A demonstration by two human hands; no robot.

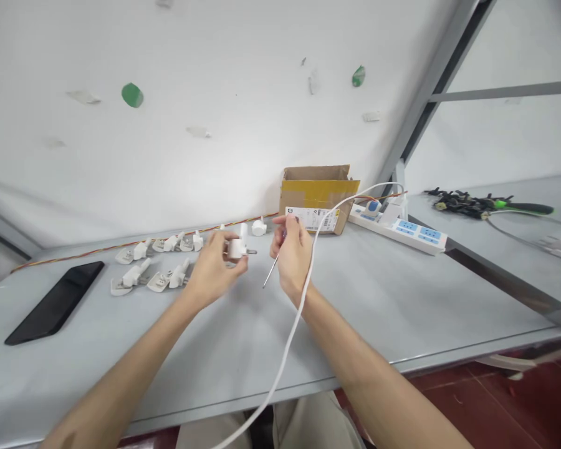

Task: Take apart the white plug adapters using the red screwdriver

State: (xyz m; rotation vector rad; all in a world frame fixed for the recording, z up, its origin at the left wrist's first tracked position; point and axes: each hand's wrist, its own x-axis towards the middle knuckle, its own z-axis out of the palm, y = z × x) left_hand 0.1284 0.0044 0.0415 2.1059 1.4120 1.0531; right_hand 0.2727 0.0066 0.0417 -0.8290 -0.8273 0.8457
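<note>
My left hand (214, 269) holds a small white plug (238, 247) above the grey table (402, 312), its metal pins pointing right. My right hand (292, 254) is just right of it, closed around a thin screwdriver (271, 272) whose shaft slants down to the left. A white cable (303, 293) drapes over my right wrist and runs up to a white power strip (406, 232) at the back right.
Two rows of white plug parts (152, 265) lie left of my hands. A black phone (56, 301) rests at the far left. An open cardboard box (318, 198) stands by the wall. A twisted coloured wire (121, 243) runs along the wall. Black and green tools (481, 204) lie at the right.
</note>
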